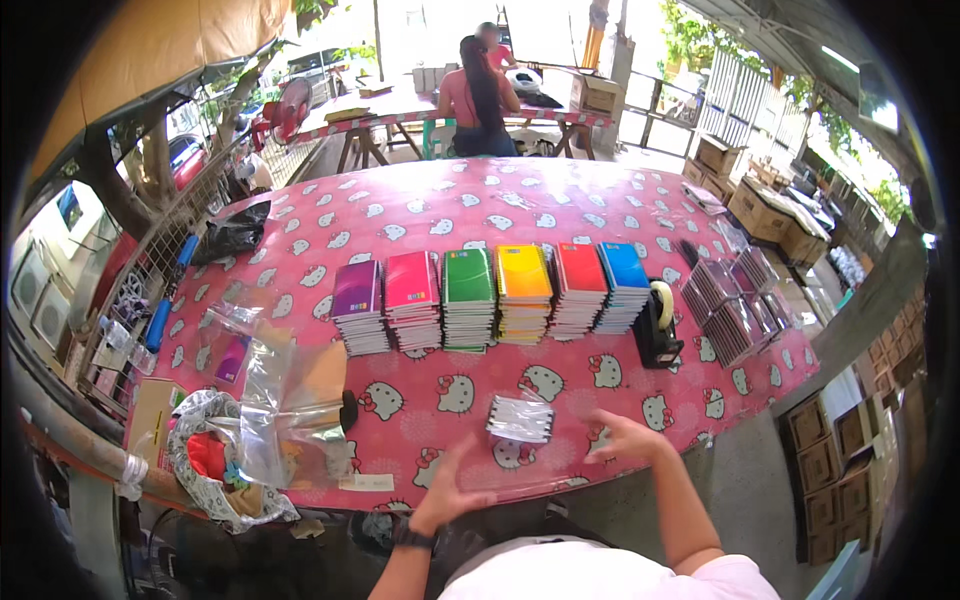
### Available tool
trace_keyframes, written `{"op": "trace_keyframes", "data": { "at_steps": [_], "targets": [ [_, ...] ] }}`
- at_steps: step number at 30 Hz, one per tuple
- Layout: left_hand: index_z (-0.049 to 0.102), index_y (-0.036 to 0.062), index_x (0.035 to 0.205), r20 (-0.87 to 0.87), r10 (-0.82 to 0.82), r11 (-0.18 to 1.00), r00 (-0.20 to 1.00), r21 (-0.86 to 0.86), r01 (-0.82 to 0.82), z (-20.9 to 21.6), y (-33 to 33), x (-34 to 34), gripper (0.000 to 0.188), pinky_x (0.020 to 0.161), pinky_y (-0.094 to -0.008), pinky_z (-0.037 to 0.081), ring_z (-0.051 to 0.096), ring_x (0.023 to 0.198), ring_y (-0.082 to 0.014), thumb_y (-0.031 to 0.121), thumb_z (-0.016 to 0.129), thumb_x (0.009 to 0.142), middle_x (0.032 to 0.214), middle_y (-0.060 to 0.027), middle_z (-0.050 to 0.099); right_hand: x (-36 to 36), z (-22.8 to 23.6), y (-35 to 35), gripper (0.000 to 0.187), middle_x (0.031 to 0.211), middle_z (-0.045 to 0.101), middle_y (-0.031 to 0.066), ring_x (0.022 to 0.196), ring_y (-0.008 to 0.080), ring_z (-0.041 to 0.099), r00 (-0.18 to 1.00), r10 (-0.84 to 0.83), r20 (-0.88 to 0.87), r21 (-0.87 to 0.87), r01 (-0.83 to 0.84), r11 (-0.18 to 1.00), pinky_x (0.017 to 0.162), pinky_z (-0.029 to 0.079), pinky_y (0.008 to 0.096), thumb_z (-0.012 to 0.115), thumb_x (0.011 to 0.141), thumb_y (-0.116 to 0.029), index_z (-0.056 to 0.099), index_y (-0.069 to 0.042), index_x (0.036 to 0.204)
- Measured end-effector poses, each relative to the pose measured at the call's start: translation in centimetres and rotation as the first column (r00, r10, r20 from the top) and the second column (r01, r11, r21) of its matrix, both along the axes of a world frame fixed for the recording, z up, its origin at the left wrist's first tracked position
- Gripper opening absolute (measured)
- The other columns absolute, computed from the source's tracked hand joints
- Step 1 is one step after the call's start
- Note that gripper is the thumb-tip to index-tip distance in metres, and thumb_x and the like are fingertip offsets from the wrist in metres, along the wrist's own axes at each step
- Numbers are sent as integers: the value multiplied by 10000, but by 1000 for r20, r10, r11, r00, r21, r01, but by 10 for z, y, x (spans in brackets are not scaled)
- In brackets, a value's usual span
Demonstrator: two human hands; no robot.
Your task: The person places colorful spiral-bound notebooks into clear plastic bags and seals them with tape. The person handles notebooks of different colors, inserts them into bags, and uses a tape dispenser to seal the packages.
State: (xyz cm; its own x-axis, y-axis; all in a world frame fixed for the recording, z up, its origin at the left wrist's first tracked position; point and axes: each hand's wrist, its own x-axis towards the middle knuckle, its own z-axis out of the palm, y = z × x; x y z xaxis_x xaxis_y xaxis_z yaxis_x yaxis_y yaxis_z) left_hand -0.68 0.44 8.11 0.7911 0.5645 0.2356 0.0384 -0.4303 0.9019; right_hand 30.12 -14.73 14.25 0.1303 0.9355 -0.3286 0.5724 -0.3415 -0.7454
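**Left hand (449,492) and right hand (630,438) are flanking a white bundle (519,418)**

The glossy white bundle is lying near the close edge of the pink patterned surface (330,215), showing dark ridges along its left and right sides. Neither hand is touching it. The left hand is hovering just beside its lower left, thumb and fingers spreading wide and holding nothing; a dark wristband (412,537) is circling that wrist. The right hand is standing a little farther off on the other side, also spreading wide and holding nothing, its fingers pointing toward the bundle.

Beyond the bundle, six stacks of notebooks are standing in a row. From left to right their top covers are showing purple (358,290), pink (412,280), green (469,277), yellow (524,273), red (580,272) and blue (625,268). A black tape dispenser (658,340) is sitting just beside the blue stack, and more packed stacks (735,305) are resting farther right.

On the left, clear plastic bags (268,395) are lying near a patterned cloth bag (185,445) that is showing red inside. A black plastic bag (232,232) is lying toward the far left. Past the surface, a person in pink (480,95) is sitting at another table (345,125).
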Motion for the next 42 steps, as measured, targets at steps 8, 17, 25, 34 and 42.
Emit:
{"op": "trace_keyframes", "data": {
  "at_steps": [8, 17, 25, 34, 42],
  "targets": [
    [295, 9, 1324, 224, 112, 933, 968, -360, -24, -28, 15, 123, 994, 990, -355, 380, 453, 1168, -234, 114, 870, 519, 1239, -136, 461, -28, -45, 42, 679, 1097, 596, 101, 1020, 185, 558, 939, -87, -334, 419, 230, 878, 904, 444, 315, 787, 638, -100, 469, 4, 1229],
    [286, 6, 1298, 238, 192, 962, 952, -237, -134, -38, -43, 187, 902, 942, -336, 427, 501, 1104, -197, 106, 840, 593, 1189, -118, 490, 50, -50, 10, 708, 1007, 595, 90, 849, 110, 555, 877, 10, -480, 413, 216, 885, 596, 500, 251, 636, 621, 63, 399, -19, 1283],
    [358, 27, 1305, 295, -15, 929, 955, -349, 123, 11, -25, 179, 872, 916, -307, 433, 514, 1080, -192, 102, 840, 581, 1166, -86, 512, 60, -36, 17, 606, 1153, 542, 64, 1039, 128, 512, 622, 69, -780, 338, 326, 883, 883, 426, 284, 733, 744, -148, 455, -24, 1268],
    [646, 44, 1031, 174, 124, 985, 977, -138, -101, 43, -6, 196, 291, 694, -219, 487, 588, 788, -107, 76, 727, 754, 977, -60, 626, 44, -9, 43, 120, 799, 638, 19, 802, 101, 560, 960, -129, -250, 633, 263, 728, 703, 461, 243, 701, 777, -94, 696, -73, 895],
    [595, 2, 1114, 5, -153, 838, 988, -529, 132, 26, 13, 188, 378, 755, -241, 484, 590, 867, -112, 32, 697, 751, 1011, -51, 637, 47, -24, 43, 237, 902, 651, 28, 766, 68, 568, 883, -171, -436, 290, 318, 903, 696, 469, 225, 724, 759, -107, 674, -20, 974]
  ]
}}
